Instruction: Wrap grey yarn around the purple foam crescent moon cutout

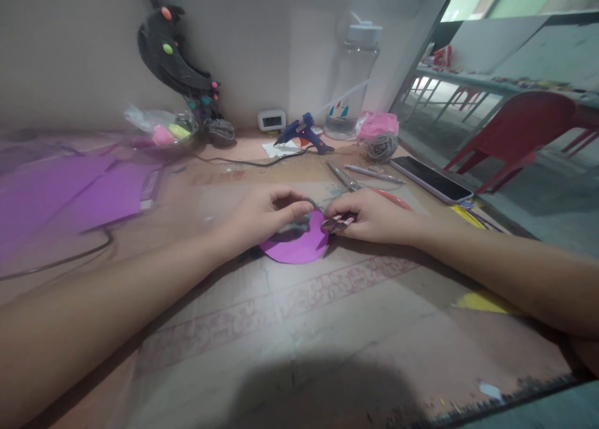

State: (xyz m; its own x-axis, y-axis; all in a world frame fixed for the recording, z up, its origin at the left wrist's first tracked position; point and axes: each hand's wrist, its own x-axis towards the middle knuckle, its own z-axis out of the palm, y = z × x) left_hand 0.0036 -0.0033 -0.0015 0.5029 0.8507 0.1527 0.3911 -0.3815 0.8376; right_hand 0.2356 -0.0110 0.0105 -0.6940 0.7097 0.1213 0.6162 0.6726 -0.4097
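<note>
A round purple foam piece (297,245) lies on the table (327,329) between my hands. My left hand (264,213) is closed, pinching a thin grey wire against the top of the purple piece. My right hand (369,216) is closed round a small dark pink tool whose tip (337,223) meets the wire at the foam's right edge. The two hands almost touch above the foam.
Scissors with a red handle (355,184), a metal rod (374,174) and a phone (430,179) lie behind my right hand. A blue glue gun (304,132), a water bottle (350,79), a wire spool (380,145) and purple foam sheets (75,195) sit farther back. Red chairs (524,129) stand right.
</note>
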